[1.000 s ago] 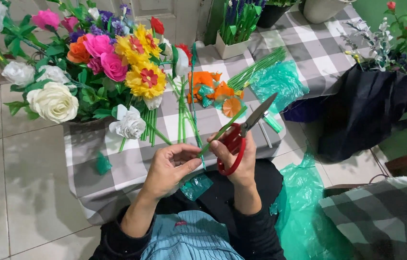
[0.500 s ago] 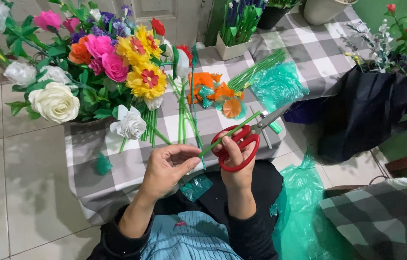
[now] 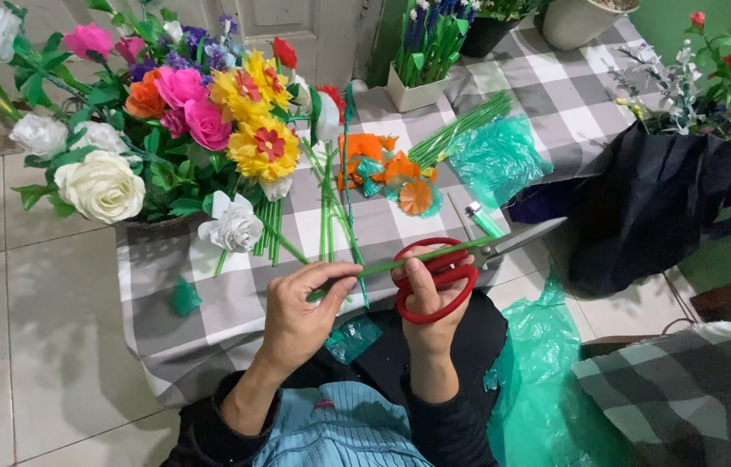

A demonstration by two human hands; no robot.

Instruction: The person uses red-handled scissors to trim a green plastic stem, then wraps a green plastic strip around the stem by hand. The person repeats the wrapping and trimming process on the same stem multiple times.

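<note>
Steadying green stem (image 3: pixel 417 262) level, left hand (image 3: pixel 300 316) fingers pinching its near-left end | right hand (image 3: pixel 424 298) grips red scissors (image 3: pixel 456 268), blades seemingly straddling it

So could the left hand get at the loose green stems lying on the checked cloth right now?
Probably yes: the left hand is pinching one green stem, but the loose green stems lie just beyond it with nothing between.

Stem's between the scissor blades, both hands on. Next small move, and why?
Probably close the red scissors to snip. The thin green stem already lies between the blades, the left hand pinches its near end, and the right hand is in the handles.
</note>
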